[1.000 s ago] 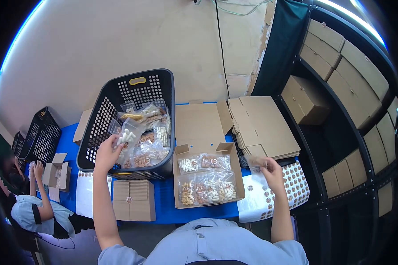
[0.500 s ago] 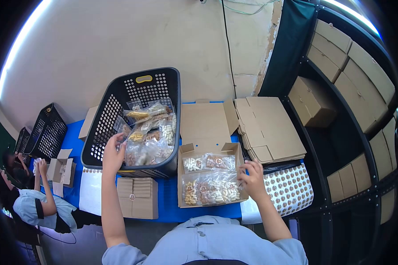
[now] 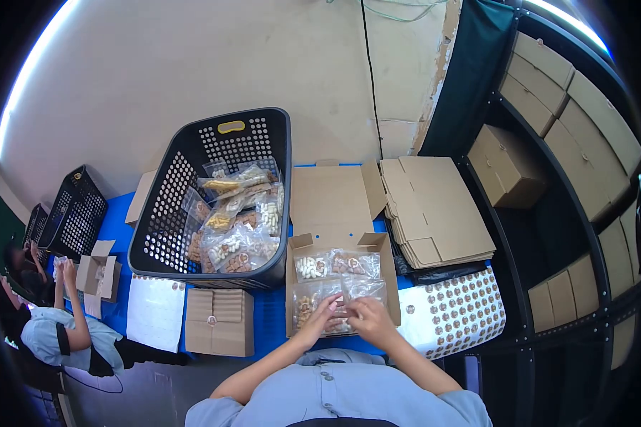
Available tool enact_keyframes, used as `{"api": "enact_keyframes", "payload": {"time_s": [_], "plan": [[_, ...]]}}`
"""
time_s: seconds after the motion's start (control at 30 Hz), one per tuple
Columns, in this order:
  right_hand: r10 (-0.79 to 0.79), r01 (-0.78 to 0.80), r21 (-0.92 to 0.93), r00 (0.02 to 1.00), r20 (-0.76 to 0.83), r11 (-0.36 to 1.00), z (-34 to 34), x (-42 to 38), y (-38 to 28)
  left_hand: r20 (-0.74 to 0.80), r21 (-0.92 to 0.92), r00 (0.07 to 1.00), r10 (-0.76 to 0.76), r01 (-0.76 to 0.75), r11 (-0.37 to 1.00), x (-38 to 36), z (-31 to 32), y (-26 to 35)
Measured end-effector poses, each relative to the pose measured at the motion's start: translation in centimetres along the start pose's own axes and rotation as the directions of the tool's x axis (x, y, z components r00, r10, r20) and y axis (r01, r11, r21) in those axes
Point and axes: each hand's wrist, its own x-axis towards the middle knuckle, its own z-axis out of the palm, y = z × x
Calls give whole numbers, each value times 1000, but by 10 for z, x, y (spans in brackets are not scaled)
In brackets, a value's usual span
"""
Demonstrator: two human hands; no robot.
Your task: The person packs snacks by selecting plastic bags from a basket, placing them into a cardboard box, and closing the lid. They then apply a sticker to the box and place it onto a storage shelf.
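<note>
My left hand (image 3: 319, 318) and my right hand (image 3: 372, 322) come together over the front of an open cardboard box (image 3: 290, 285). Their fingers are closed at a clear plastic bag (image 3: 365, 287) in the front right of the box; its lower part is hidden by my hands. Beside it, at front left, lies a bag of tan and white pieces (image 3: 306, 302). Behind these are a bag of white pieces (image 3: 310, 267) and a bag of brown pieces (image 3: 355, 263), each with a round sticker.
A black perforated basket (image 3: 283, 235) holding several filled bags stands at left. A closed carton (image 3: 221, 331) sits before it. Flattened cartons (image 3: 441, 210) and a sticker sheet (image 3: 452, 313) lie at right, near shelves of boxes (image 3: 506, 167). A co-worker (image 3: 71, 327) is at far left.
My left hand has left the basket and moved right to the box. My right hand has shifted left from the box's right edge, so both hands now meet over the front bags.
</note>
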Motion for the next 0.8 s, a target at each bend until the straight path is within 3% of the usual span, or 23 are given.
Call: {"api": "enact_keyframes", "payload": {"time_s": [0.03,0.13,0.2,0.27,0.33,0.4,0.47,0.5,0.53,0.6,0.67,0.73,0.8], "plan": [[-24,24,59,1000,1,998,3,3,-9,18,-114,999,-46,48,992,-3,7,4],[-37,35,149,999,7,988,11,4,-23,28,-27,995,-100,101,994,-3,4,7],[-15,31,184,996,-89,982,16,7,-27,-11,-42,992,-123,123,992,-1,2,5],[46,-15,235,991,-127,972,15,8,-26,-74,-23,996,42,-44,999,3,-4,2],[383,-328,223,879,-284,918,15,11,-26,-129,2,990,54,-54,999,1,-5,5],[454,-408,205,839,-301,890,16,15,-23,-139,16,983,120,-119,993,-2,-7,5],[710,-581,600,703,30,550,30,10,-15,-113,112,979,172,-159,981,-6,-5,3],[700,-567,795,658,279,217,32,8,-12,-79,204,972,221,-202,958,-7,-5,2],[699,-568,793,659,278,219,32,5,-9,-78,202,972,223,-203,958,-7,-7,0],[700,-608,787,517,493,-105,27,5,-5,-119,243,968,219,-186,952,-3,-12,-5],[710,-543,827,525,469,-145,24,12,-10,-123,251,966,226,-190,949,0,-17,-5],[677,-466,829,505,535,-308,26,12,-7,-123,262,964,234,-195,945,0,-19,1],[678,-476,833,515,525,-283,26,17,-12,-125,114,974,190,-176,978,-2,-16,10]]}}
